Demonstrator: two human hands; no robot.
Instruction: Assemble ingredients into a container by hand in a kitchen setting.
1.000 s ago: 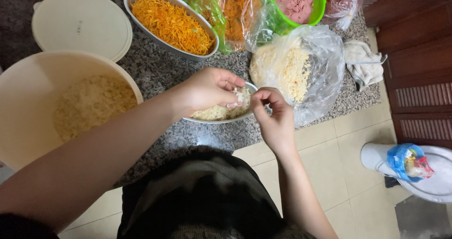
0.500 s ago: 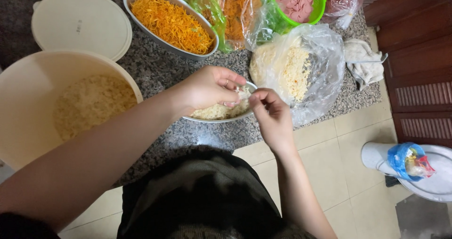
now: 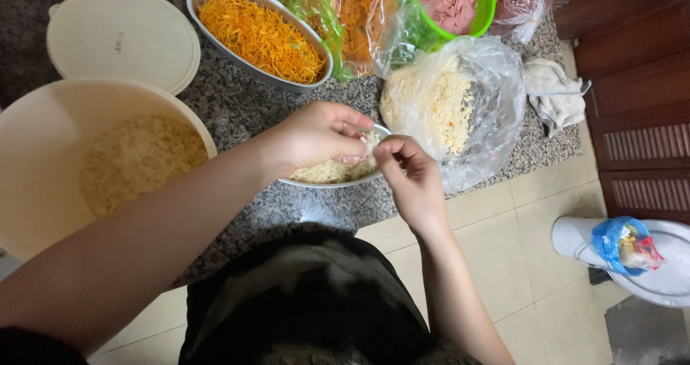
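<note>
Closest to the camera, the right hand (image 3: 410, 174) sits at the near rim of the small metal bowl (image 3: 327, 181), fingertips pinched narrow on what looks like a bit of the pale shredded stuff, though it's too small to be sure anything is actually in that grip. The left hand (image 3: 320, 135) is cupped over the same bowl, fingers curled down into the pale shreds (image 3: 323, 171), holding a loose clump as far as I can tell. The bowl is on the speckled granite bench (image 3: 237, 106), right at its front edge. To do this bit well I'd keep both hands low over the bowl so loose strands drop back in, and keep the pinches small. Left of that is the big cream tub (image 3: 43, 142) with more pale shreds, its lid (image 3: 122, 38) behind it. To the right, a clear plastic bag (image 3: 489, 99) of shreds. Farther back, an oval dish of orange shreds (image 3: 262, 38), a green strainer of pink slices (image 3: 453, 2), and a crumpled cloth (image 3: 557, 95).
</note>
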